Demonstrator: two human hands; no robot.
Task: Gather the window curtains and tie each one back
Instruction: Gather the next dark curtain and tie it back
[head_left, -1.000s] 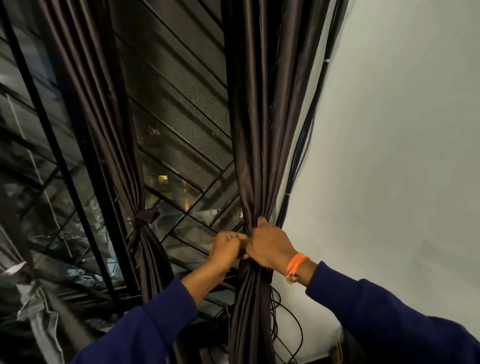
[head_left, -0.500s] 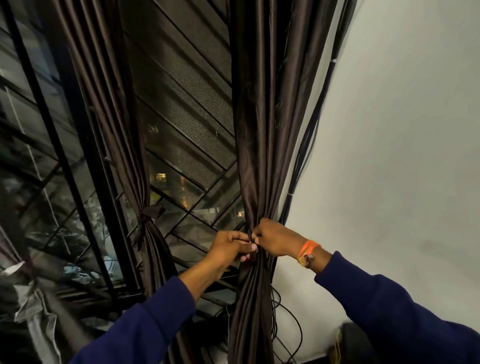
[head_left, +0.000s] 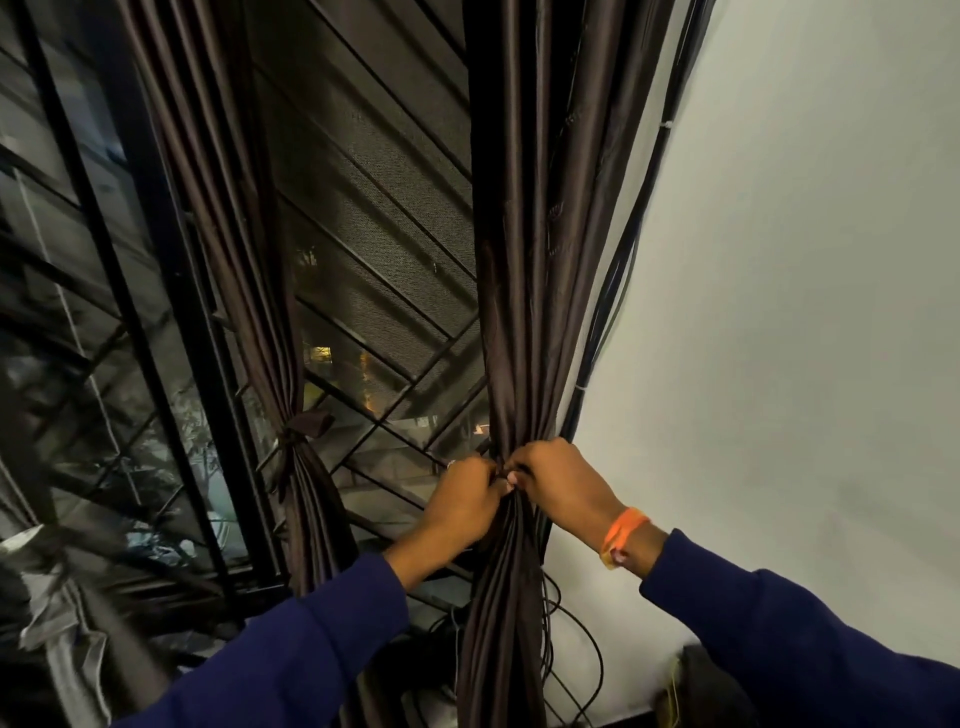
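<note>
Two dark brown curtains hang at the window. The right curtain (head_left: 524, 291) is bunched into a narrow column beside the white wall. My left hand (head_left: 462, 501) and my right hand (head_left: 558, 480) are closed on its gathered waist, knuckles almost touching, fingers pinching something small and dark there that I cannot make out. The left curtain (head_left: 228, 218) is cinched at mid-height by a dark tie-back (head_left: 306, 428) with a short end sticking out. An orange band sits on my right wrist.
Behind the curtains is a window with a black diagonal metal grille (head_left: 374, 270) and mesh. Black cables (head_left: 618, 291) run down the wall corner and loop near the floor. The white wall (head_left: 805, 312) fills the right side. Grey cloth (head_left: 57, 623) lies at lower left.
Both hands have stayed on the right curtain's waist and shifted slightly; the right hand turned from a full grip to a fingertip pinch. The camera tilted a little.
</note>
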